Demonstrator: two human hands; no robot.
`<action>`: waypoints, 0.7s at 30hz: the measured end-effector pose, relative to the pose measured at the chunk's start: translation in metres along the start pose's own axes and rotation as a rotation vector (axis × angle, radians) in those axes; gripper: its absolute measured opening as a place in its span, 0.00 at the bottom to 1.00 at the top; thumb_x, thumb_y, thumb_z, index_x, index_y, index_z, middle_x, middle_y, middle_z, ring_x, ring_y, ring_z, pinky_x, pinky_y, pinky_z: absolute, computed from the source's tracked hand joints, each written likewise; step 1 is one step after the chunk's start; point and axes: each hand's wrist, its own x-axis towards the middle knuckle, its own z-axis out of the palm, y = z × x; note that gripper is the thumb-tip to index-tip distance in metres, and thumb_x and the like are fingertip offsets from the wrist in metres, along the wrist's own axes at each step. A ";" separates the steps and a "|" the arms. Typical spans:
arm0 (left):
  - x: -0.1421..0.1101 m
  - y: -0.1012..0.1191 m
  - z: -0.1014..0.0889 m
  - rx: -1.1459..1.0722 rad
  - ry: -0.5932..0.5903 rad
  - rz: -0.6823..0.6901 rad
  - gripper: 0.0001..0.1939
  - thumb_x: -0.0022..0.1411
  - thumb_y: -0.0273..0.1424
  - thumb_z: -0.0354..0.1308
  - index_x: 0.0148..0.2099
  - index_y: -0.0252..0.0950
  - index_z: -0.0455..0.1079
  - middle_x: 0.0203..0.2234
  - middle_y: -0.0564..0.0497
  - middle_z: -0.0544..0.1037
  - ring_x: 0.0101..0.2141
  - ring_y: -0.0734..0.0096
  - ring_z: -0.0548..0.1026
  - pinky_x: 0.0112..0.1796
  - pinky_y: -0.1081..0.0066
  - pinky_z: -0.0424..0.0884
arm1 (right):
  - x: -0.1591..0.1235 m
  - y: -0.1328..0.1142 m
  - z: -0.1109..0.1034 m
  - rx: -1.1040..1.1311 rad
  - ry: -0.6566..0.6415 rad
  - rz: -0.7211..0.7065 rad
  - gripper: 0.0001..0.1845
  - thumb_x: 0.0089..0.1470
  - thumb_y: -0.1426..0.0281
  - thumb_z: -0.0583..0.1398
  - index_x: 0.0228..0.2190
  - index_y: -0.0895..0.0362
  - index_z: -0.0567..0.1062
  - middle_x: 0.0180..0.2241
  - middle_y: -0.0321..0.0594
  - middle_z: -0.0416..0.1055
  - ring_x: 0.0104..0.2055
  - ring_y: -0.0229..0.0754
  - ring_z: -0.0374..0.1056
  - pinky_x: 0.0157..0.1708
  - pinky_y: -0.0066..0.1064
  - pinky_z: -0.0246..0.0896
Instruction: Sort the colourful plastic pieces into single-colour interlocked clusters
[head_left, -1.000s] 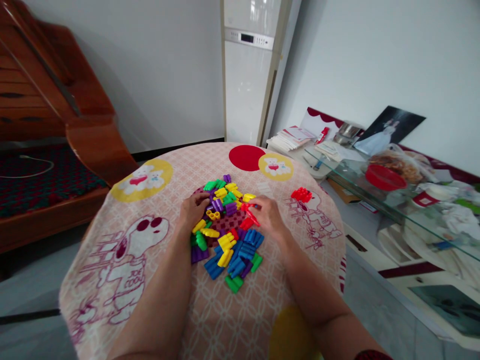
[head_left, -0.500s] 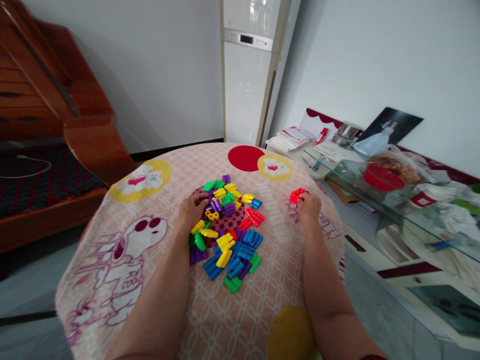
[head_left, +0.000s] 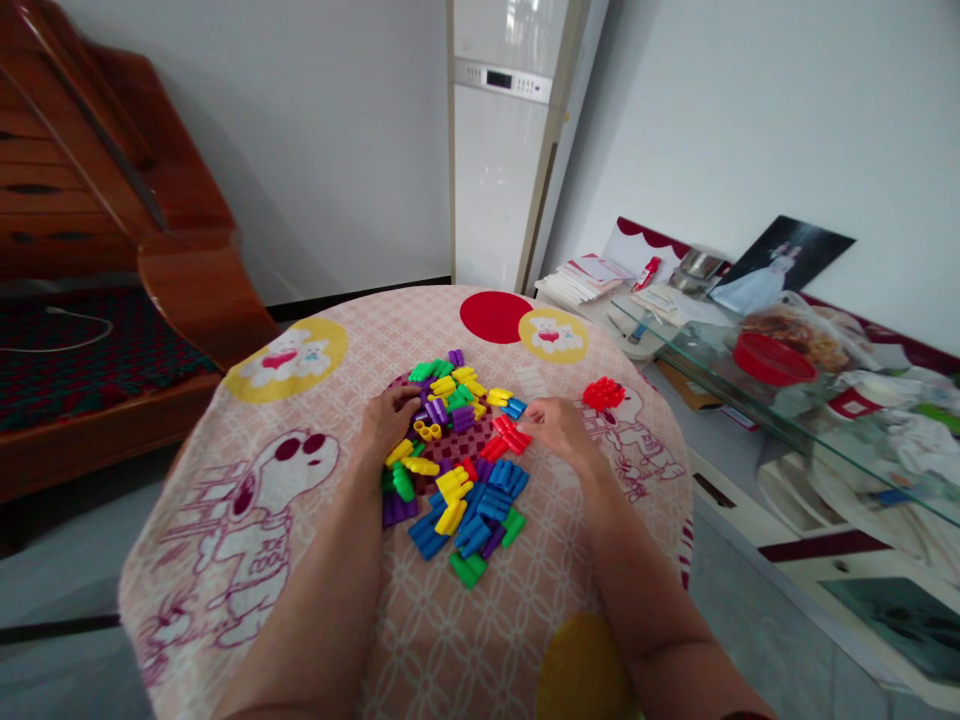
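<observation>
Interlocking plastic toy blocks in several colours lie in a loose pile on the tablecloth. My left hand [head_left: 390, 418] rests at the pile's left edge, fingers loosely bent beside purple blocks [head_left: 435, 410]; I see nothing held in it. My right hand [head_left: 556, 428] reaches in from the right. Its fingertips are at the red blocks [head_left: 510, 436] and close to a blue block [head_left: 514, 408], fingers slightly apart. A separate cluster of red blocks [head_left: 604, 394] lies to the right of the pile. Blue blocks [head_left: 504, 484] and yellow blocks [head_left: 453, 484] form the near part.
The round table wears a pink patterned tablecloth [head_left: 465, 650]. To the right, a glass-topped cabinet [head_left: 720, 400] carries papers, a red bowl [head_left: 772, 358] and plastic bags. A wooden bench [head_left: 187, 290] stands at the left, a white standing unit [head_left: 499, 180] behind.
My right hand has moved left from the separate red cluster to the red blocks at the pile's right edge, leaving the cluster on the cloth. My left hand stays in place.
</observation>
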 end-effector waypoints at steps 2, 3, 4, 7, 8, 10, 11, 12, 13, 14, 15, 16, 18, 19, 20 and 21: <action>-0.001 0.001 0.000 -0.004 0.000 0.003 0.18 0.59 0.33 0.56 0.49 0.36 0.79 0.42 0.47 0.83 0.43 0.59 0.79 0.46 0.65 0.74 | -0.002 -0.011 0.009 -0.010 -0.060 -0.034 0.06 0.46 0.70 0.65 0.31 0.55 0.81 0.29 0.38 0.79 0.32 0.40 0.71 0.32 0.26 0.58; -0.001 0.002 -0.001 -0.007 -0.001 0.004 0.18 0.59 0.33 0.56 0.49 0.36 0.79 0.42 0.47 0.83 0.43 0.59 0.79 0.47 0.65 0.74 | -0.003 -0.014 0.011 -0.024 -0.074 -0.038 0.07 0.45 0.72 0.65 0.31 0.54 0.80 0.29 0.38 0.78 0.31 0.39 0.71 0.31 0.26 0.58; -0.001 0.002 -0.001 -0.007 -0.006 0.005 0.18 0.59 0.34 0.55 0.49 0.36 0.79 0.42 0.47 0.83 0.43 0.59 0.79 0.47 0.65 0.74 | -0.003 -0.015 0.012 -0.030 -0.088 -0.036 0.07 0.44 0.73 0.65 0.30 0.54 0.80 0.28 0.37 0.78 0.31 0.39 0.70 0.31 0.26 0.57; -0.002 0.004 -0.002 0.004 -0.020 0.006 0.19 0.59 0.33 0.55 0.50 0.36 0.78 0.42 0.48 0.83 0.43 0.59 0.79 0.47 0.64 0.74 | -0.003 -0.009 0.006 0.047 -0.162 -0.014 0.08 0.41 0.75 0.64 0.29 0.56 0.80 0.26 0.37 0.77 0.30 0.38 0.70 0.29 0.25 0.57; -0.002 0.005 -0.002 0.009 -0.021 0.007 0.19 0.60 0.33 0.55 0.50 0.36 0.78 0.42 0.48 0.83 0.44 0.59 0.79 0.48 0.65 0.73 | -0.002 -0.005 0.002 0.097 -0.192 -0.006 0.08 0.41 0.75 0.63 0.28 0.57 0.80 0.26 0.37 0.77 0.29 0.38 0.69 0.28 0.25 0.57; -0.002 0.005 -0.003 0.015 -0.017 0.011 0.18 0.60 0.33 0.55 0.50 0.36 0.79 0.43 0.48 0.83 0.45 0.59 0.79 0.49 0.64 0.73 | -0.001 0.008 -0.008 0.204 -0.223 0.025 0.08 0.41 0.75 0.62 0.28 0.59 0.80 0.25 0.37 0.76 0.28 0.38 0.69 0.26 0.25 0.56; -0.002 0.004 -0.003 0.015 -0.014 0.012 0.18 0.60 0.33 0.55 0.50 0.36 0.79 0.44 0.48 0.83 0.45 0.59 0.79 0.49 0.64 0.73 | -0.001 0.016 -0.014 0.250 -0.213 0.053 0.09 0.41 0.75 0.61 0.28 0.59 0.80 0.24 0.37 0.76 0.27 0.38 0.69 0.25 0.25 0.56; -0.002 0.004 -0.002 0.016 -0.012 0.012 0.18 0.60 0.33 0.55 0.50 0.36 0.79 0.44 0.48 0.82 0.45 0.59 0.79 0.49 0.64 0.73 | -0.002 0.025 -0.022 0.290 -0.186 0.086 0.09 0.41 0.75 0.61 0.28 0.60 0.81 0.24 0.37 0.75 0.26 0.38 0.69 0.25 0.25 0.57; -0.002 0.004 -0.002 0.017 -0.011 0.011 0.18 0.60 0.33 0.55 0.49 0.36 0.79 0.44 0.48 0.82 0.45 0.58 0.79 0.49 0.63 0.73 | -0.004 0.035 -0.030 0.319 -0.139 0.123 0.10 0.41 0.74 0.60 0.28 0.60 0.81 0.24 0.38 0.75 0.26 0.39 0.69 0.25 0.26 0.58; -0.002 0.004 -0.002 0.019 -0.011 0.008 0.18 0.60 0.33 0.55 0.50 0.36 0.79 0.44 0.48 0.82 0.45 0.58 0.79 0.49 0.63 0.73 | -0.006 0.045 -0.038 0.335 -0.091 0.155 0.11 0.42 0.74 0.59 0.29 0.60 0.81 0.24 0.38 0.76 0.26 0.39 0.69 0.26 0.26 0.60; -0.001 0.004 -0.002 0.022 -0.011 0.006 0.18 0.60 0.33 0.55 0.50 0.36 0.79 0.44 0.48 0.82 0.45 0.58 0.79 0.49 0.63 0.73 | -0.009 0.056 -0.047 0.342 -0.029 0.176 0.13 0.43 0.73 0.58 0.30 0.60 0.81 0.24 0.39 0.76 0.27 0.40 0.70 0.28 0.27 0.61; -0.001 0.004 -0.002 0.025 -0.010 0.005 0.18 0.60 0.32 0.55 0.50 0.35 0.79 0.44 0.47 0.82 0.45 0.58 0.79 0.49 0.63 0.73 | -0.013 0.067 -0.055 0.328 0.046 0.202 0.13 0.42 0.73 0.58 0.30 0.60 0.81 0.25 0.39 0.77 0.28 0.40 0.70 0.29 0.28 0.62; -0.001 0.005 -0.001 0.027 -0.009 0.007 0.18 0.60 0.32 0.55 0.49 0.36 0.79 0.44 0.48 0.83 0.45 0.58 0.79 0.48 0.64 0.73 | -0.021 0.087 -0.069 0.222 0.208 0.248 0.13 0.41 0.72 0.59 0.30 0.59 0.82 0.28 0.40 0.78 0.30 0.42 0.71 0.32 0.29 0.63; -0.001 0.005 -0.001 0.027 -0.007 0.007 0.18 0.60 0.32 0.55 0.49 0.36 0.79 0.43 0.48 0.83 0.44 0.58 0.79 0.48 0.64 0.73 | -0.024 0.097 -0.073 0.155 0.280 0.282 0.14 0.41 0.72 0.59 0.30 0.59 0.82 0.28 0.41 0.79 0.30 0.43 0.71 0.33 0.30 0.63; -0.001 0.005 -0.001 0.026 -0.006 0.006 0.18 0.60 0.32 0.55 0.49 0.37 0.79 0.43 0.48 0.83 0.44 0.58 0.79 0.48 0.64 0.73 | -0.027 0.105 -0.075 0.085 0.337 0.313 0.14 0.41 0.72 0.59 0.30 0.59 0.82 0.29 0.42 0.79 0.31 0.44 0.72 0.34 0.31 0.63; -0.001 0.005 -0.001 0.023 -0.005 0.006 0.18 0.59 0.32 0.55 0.49 0.37 0.79 0.42 0.49 0.83 0.44 0.59 0.79 0.47 0.65 0.74 | -0.028 0.112 -0.076 0.020 0.380 0.340 0.14 0.41 0.73 0.58 0.30 0.59 0.82 0.29 0.43 0.79 0.31 0.45 0.72 0.35 0.32 0.63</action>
